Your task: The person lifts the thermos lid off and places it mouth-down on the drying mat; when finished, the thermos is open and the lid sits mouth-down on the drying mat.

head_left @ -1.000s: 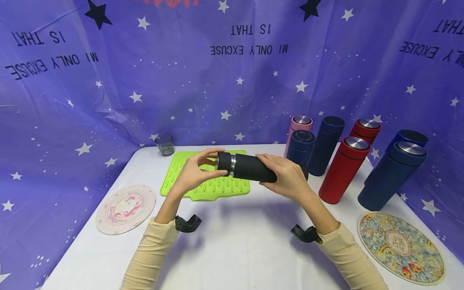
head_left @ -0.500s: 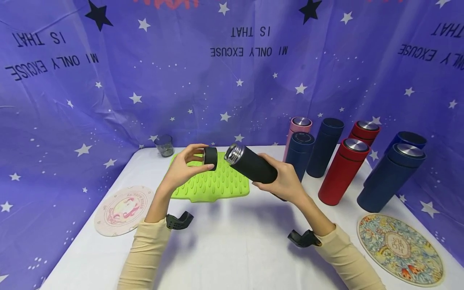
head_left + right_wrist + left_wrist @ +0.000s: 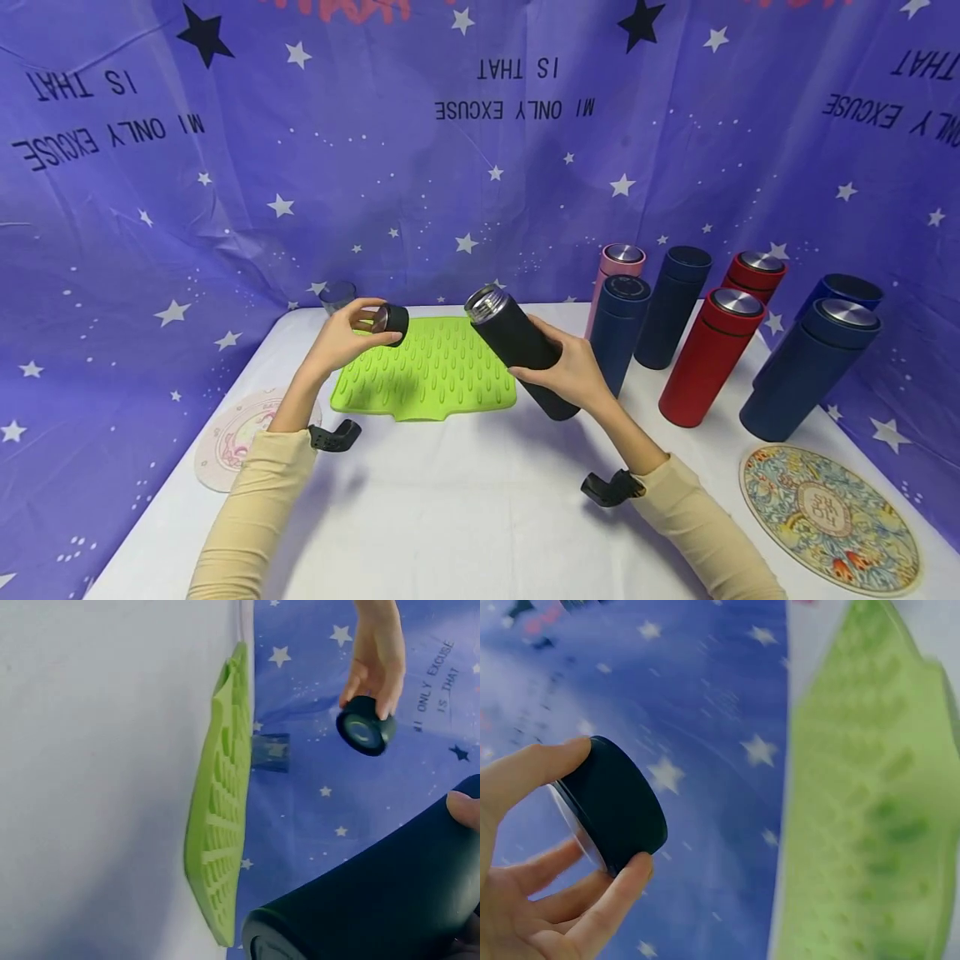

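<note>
Between thumb and fingers, my left hand [image 3: 341, 337] pinches a black lid [image 3: 393, 323] above the left part of the green mat [image 3: 442, 358]. The lid [image 3: 619, 806] is tilted in the left wrist view. My right hand [image 3: 572, 367] grips the black bottle [image 3: 517, 342] round its body. The bottle leans to the left, its bare metal mouth uncovered at the upper end, over the mat's right edge. Lid and bottle are apart. In the right wrist view the bottle [image 3: 375, 885] fills the lower right and hides most of that hand.
At the right stand several bottles: pink [image 3: 617, 262], red [image 3: 708, 358] and blue [image 3: 806, 367]. A floral round mat [image 3: 828, 517] lies front right, a pink round mat [image 3: 232, 442] at the left, partly behind my left forearm. A small glass [image 3: 337, 293] stands at the back left.
The lid has come off the bottle and moved left in my left hand. The bottle has tipped from nearly level to a steeper slant, mouth up.
</note>
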The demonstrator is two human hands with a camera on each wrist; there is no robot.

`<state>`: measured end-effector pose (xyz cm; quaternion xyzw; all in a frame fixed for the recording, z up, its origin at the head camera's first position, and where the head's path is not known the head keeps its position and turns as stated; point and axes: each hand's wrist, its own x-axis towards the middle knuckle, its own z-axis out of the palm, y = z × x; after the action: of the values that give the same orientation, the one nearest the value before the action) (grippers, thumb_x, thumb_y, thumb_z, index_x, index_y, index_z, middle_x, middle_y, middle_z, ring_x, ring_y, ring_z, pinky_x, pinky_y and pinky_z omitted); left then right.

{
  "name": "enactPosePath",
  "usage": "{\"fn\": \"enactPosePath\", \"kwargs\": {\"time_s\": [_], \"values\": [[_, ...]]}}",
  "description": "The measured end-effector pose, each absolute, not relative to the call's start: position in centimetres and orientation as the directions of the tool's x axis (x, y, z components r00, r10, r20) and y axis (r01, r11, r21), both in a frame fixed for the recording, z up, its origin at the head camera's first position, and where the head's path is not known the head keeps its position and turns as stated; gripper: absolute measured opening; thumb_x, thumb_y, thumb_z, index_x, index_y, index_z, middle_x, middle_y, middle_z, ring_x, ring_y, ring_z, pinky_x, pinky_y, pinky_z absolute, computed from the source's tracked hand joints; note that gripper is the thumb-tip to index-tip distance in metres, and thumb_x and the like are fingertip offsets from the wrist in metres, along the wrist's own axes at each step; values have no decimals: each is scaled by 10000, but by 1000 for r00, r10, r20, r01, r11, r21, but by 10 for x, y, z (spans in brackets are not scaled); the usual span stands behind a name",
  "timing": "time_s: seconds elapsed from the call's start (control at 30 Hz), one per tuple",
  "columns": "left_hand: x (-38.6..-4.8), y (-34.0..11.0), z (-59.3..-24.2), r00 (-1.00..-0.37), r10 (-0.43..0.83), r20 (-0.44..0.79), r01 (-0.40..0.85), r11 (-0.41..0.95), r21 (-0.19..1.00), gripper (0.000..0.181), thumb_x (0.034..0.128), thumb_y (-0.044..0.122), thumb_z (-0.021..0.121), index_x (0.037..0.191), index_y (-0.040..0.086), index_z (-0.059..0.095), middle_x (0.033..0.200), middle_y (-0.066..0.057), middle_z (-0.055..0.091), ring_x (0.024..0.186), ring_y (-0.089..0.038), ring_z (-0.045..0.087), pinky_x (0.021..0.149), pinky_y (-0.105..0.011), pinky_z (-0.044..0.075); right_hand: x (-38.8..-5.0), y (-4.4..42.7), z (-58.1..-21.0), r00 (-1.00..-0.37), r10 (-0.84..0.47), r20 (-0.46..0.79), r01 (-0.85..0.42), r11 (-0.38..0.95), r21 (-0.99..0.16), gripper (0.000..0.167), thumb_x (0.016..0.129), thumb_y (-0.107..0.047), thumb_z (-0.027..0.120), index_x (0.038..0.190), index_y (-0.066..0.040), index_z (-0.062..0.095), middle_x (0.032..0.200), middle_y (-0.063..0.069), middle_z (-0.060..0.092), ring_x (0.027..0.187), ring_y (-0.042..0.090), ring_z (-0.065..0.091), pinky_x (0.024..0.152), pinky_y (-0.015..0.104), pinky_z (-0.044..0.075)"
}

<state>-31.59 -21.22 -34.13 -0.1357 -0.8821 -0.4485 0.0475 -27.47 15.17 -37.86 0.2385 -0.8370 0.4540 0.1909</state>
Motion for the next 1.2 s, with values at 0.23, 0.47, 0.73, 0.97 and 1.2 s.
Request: {"fn": "enactPosePath", "kwargs": {"time_s": [0.23, 0.47, 0.73, 0.97, 1.2], "values": [[-346, -229, -365, -977, 134, 164, 212, 662, 719, 717, 809, 295, 788, 1376, -1, 464, 1210, -260, 588, 1103, -393, 570, 898, -505, 486, -286, 150, -387, -839, -173, 516, -534, 447, -717, 789, 684, -328, 884, 1364, -104, 551, 1234, 88, 637, 1002, 231, 648, 820, 425, 552], [-375, -236, -390, -978, 64, 200, 185, 715, 674, 692, 798, 269, 793, 1352, -10, 486, 1238, -293, 560, 1123, -432, 538, 930, -534, 457, -297, 147, -392, -859, -115, 499, -505, 358, -786, 784, 687, -229, 889, 1369, -77, 534, 1230, 119, 634, 1025, 261, 641, 879, 431, 533], [-403, -242, -417, -980, 20, 196, 146, 741, 656, 682, 799, 245, 792, 1349, -16, 483, 1249, -295, 548, 1123, -447, 534, 930, -539, 455, -309, 140, -396, -876, -55, 479, -471, 307, -827, 807, 680, -213, 893, 1373, -40, 518, 1236, 136, 625, 1066, 279, 625, 942, 431, 501], [-413, -237, -426, -976, -52, 212, 104, 743, 661, 690, 792, 240, 794, 1337, -48, 484, 1256, -302, 538, 1162, -460, 494, 986, -539, 411, -321, 136, -400, -891, -5, 454, -435, 301, -849, 817, 684, -206, 890, 1379, -30, 498, 1262, 149, 602, 1124, 291, 598, 983, 416, 473], [-417, -234, -429, -965, -105, 241, 77, 763, 642, 668, 780, 210, 805, 1292, -93, 501, 1243, -328, 533, 1179, -480, 472, 1009, -533, 386, -331, 136, -402, -905, 46, 423, -396, 277, -876, 853, 690, -207, 882, 1407, -24, 459, 1294, 161, 586, 1181, 307, 567, 1019, 425, 441]]}}
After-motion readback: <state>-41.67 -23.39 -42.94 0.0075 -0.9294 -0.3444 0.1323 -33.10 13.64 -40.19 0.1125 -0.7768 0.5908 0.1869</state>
